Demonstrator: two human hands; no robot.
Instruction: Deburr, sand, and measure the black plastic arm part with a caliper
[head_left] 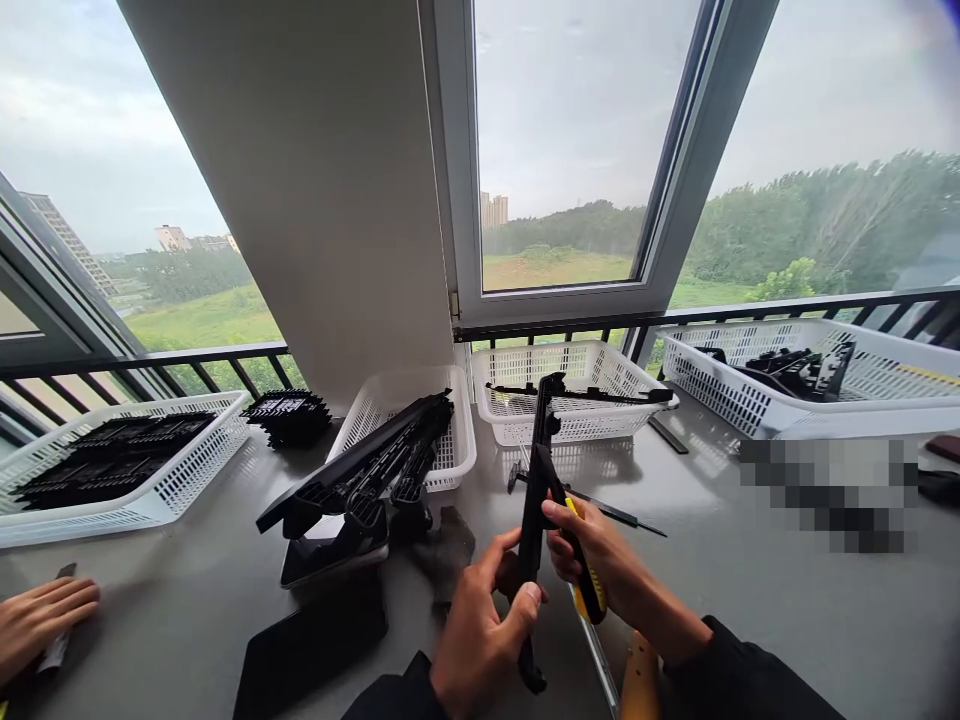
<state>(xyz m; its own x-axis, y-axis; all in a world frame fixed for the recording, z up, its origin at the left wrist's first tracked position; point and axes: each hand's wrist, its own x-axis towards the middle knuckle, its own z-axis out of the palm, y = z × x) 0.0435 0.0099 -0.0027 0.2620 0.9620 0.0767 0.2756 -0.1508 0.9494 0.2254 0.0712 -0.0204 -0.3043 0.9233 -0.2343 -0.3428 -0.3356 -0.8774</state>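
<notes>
My left hand (487,635) is closed around the lower part of a long, narrow black plastic part (534,520), held nearly upright above the table. In my right hand (600,560) is a black-and-yellow-handled tool (589,575), shaped like a utility knife. The tool's upper end lies against the plastic part, where black on black hides its tip. Behind my hands, a thin dark rod-like tool (626,517) and a caliper-like tool (516,476) rest on the table. Below my right hand are a metal ruler-like strip (600,665) and a tan wooden-looking piece (640,680).
Long black parts (375,455) are piled across a white basket (463,450) and a tray (334,570). White baskets (191,490) (517,432) (795,420) line the window side. A black flat object (311,645) lies nearby. Another person's hand (49,620) rests at far left.
</notes>
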